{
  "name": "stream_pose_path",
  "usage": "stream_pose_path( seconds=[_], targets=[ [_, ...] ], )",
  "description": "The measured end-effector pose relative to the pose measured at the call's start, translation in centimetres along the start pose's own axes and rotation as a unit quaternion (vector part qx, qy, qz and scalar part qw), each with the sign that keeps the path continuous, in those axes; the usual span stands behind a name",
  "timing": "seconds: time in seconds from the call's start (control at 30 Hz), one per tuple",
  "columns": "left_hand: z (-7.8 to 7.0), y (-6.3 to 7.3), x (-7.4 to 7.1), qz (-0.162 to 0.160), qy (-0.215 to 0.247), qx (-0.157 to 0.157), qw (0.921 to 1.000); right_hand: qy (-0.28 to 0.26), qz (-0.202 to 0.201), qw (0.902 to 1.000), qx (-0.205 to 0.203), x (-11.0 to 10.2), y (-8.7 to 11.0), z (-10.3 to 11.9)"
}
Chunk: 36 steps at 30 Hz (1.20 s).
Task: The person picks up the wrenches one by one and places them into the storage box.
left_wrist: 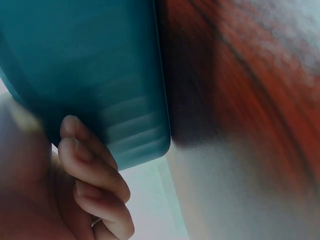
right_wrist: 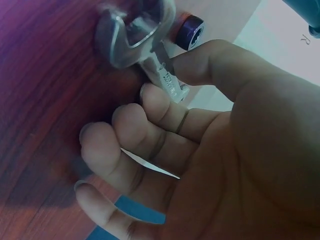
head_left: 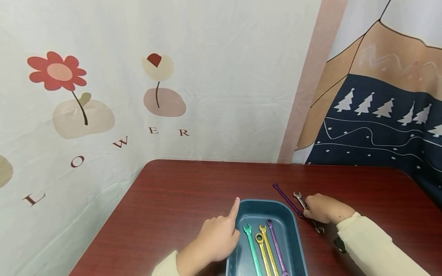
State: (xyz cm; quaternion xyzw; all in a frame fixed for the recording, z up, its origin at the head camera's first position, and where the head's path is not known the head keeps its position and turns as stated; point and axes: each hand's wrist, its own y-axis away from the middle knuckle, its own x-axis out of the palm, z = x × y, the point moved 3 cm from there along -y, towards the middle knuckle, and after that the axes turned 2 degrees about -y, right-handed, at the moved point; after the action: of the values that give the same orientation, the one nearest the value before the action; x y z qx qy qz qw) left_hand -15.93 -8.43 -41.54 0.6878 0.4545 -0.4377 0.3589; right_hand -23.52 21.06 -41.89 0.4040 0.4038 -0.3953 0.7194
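My right hand point(head_left: 322, 208) pinches a silver open-end wrench point(head_left: 299, 198) between thumb and fingers on the table, right of the tray. In the right wrist view, the wrench's open end point(right_wrist: 117, 42) juts past the thumb and the other fingers are half bent. Close beside it lies a dark purple wrench point(head_left: 287, 198), its ring end point(right_wrist: 189, 32) near my thumb. My left hand point(head_left: 219, 235) holds the left wall of a blue-green tray point(head_left: 300, 245), with the index finger pointing forward along the rim. In the left wrist view, its other fingers point(left_wrist: 92, 165) bend against the tray's outer wall.
Inside the tray lie a green wrench point(head_left: 253, 247), two yellow wrenches point(head_left: 269, 247) and a lighter purple wrench point(head_left: 276, 245), side by side. The reddish-brown table point(head_left: 172, 199) has rounded back corners. Behind it hangs a printed cloth point(head_left: 224, 115) with flowers and letters.
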Motion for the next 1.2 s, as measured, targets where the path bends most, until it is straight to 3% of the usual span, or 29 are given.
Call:
stream_pose_path(
  seconds=[0.83,1.2],
  targets=[
    [-0.1,0.0,0.0,0.001,-0.002,0.000,1.0000,-0.036,0.004,0.9993,0.012,-0.2,-0.3,-0.9],
    [-0.2,0.0,-0.1,0.005,0.004,0.000,1.0000,-0.035,-0.014,0.9992,0.009,-0.4,-0.3,-1.1]
  ],
)
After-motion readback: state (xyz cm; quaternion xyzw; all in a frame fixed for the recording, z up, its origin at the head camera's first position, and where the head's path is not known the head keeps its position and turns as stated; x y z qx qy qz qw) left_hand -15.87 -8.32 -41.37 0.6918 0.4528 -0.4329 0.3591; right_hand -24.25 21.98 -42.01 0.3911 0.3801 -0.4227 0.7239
